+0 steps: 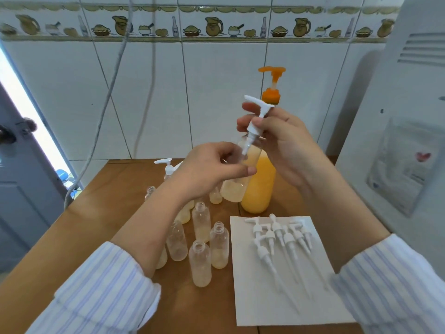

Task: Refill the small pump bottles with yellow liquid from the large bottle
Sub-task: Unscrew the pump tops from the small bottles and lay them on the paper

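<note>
My left hand [212, 167] grips a small clear bottle [237, 186] that holds pale yellow liquid, lifted above the table. My right hand [281, 141] pinches a white pump head [256, 121] whose tube reaches down into that bottle's neck, tilted. Behind them stands the large bottle [261, 186] of orange-yellow liquid with an orange pump [272, 88]. Several open small bottles [201, 263] stand on the table near my left forearm, most with a little yellow liquid at the bottom. One small bottle with a white pump [167, 166] fitted stands further back.
Several loose white pump heads [277, 237] lie on a white paper sheet [255, 297] at the right of the wooden table [115, 189]. A white appliance [397, 141] stands close on the right. Cords [106, 104] hang along the tiled wall; a door is at left.
</note>
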